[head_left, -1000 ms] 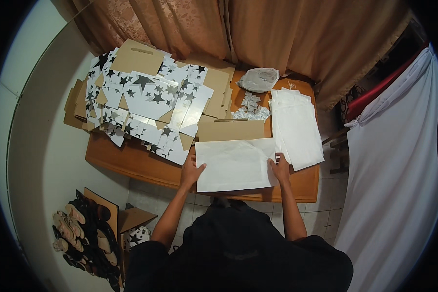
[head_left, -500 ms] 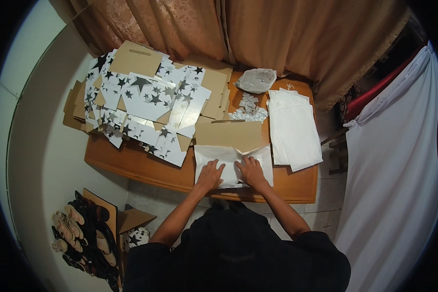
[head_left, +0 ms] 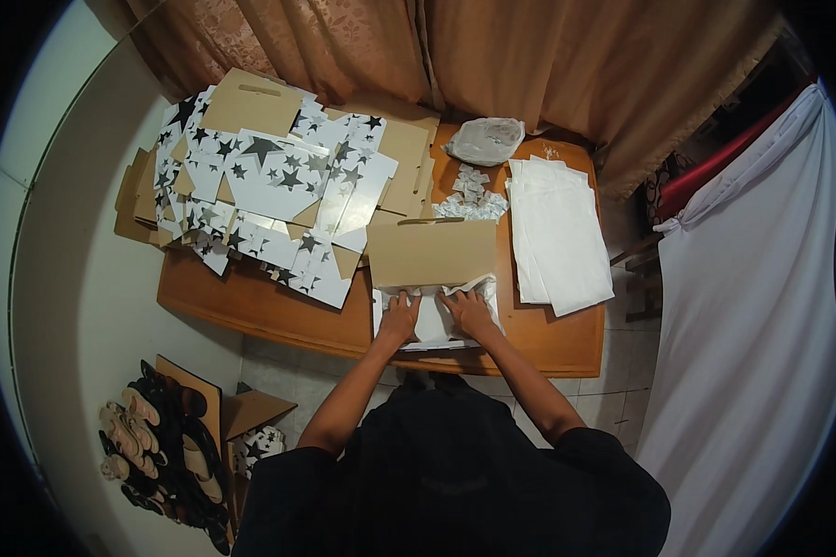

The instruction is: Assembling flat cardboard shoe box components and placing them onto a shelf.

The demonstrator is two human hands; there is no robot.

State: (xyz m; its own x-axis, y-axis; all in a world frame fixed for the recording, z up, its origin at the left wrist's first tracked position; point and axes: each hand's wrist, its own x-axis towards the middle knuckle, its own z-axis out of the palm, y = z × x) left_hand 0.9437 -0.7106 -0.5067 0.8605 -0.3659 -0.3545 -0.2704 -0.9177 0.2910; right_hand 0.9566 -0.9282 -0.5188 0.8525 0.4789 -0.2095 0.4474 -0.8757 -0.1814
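Observation:
An open cardboard box stands at the table's front edge, its brown lid raised at the far side. White tissue paper lies inside it. My left hand rests on the paper at the left, fingers pointing away from me. On the right side, my right hand presses the paper with its fingers spread. Both sets of fingertips touch the paper near the base of the lid, where it bunches up. What lies under the paper is hidden.
Flat star-printed box blanks are heaped at the left of the wooden table. Behind the box lie small silvery packets and a clear plastic bag. A stack of white paper sheets is at right. Sandals hang at lower left.
Both hands have moved away from me toward the lid. The paper's right part, which stuck out past the box, is now drawn in and bunched along the far side.

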